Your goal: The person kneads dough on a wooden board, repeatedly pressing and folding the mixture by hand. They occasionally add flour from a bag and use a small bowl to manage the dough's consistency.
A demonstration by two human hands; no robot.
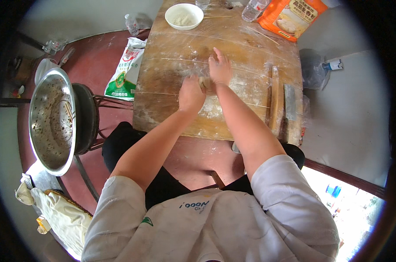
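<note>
A small piece of pale dough (205,83) lies on the floured wooden table (162,108), partly hidden between my hands. My left hand (191,92) curls around its left end. The heel of my right hand (221,69) rests against the dough's right side, with its fingers stretched forward and apart. White flour is smeared over the boards around both hands. To the right of my right forearm lie a wooden rolling pin (274,98) and a flat metal dough scraper (290,101).
At the table's far side stand a white bowl of flour (184,17), a plastic bottle (254,9) and an orange flour bag (291,19). Leftward are a white-and-green sack (126,72) and a large metal basin with filling (53,121) on a dark stool (85,118).
</note>
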